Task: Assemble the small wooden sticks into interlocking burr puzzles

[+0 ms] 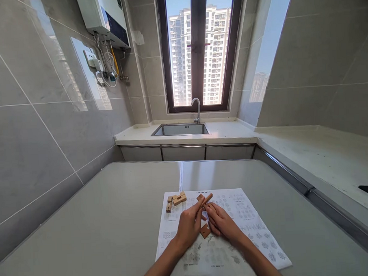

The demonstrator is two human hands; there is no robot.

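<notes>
One stick [208,198] held in left hand [188,225], mid-sheet [252,236], apparently to steady it; right hand [223,223] curled at its lower end, grip hidden, cannot tell; brown block [205,231] just below, within reach; pale blocks [178,200] near sheet's far left corner, likely parked clear.

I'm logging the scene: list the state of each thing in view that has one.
Brown stick: held, slanting upward
Left hand: fingers around stick
Right hand: fingers curled close by
Printed sheet: spread out
Brown flat piece: apparently lying on sheet
Light wooden blocks: clustered, unheld
Window: apparently shut
Faucet: no flow visible
</notes>
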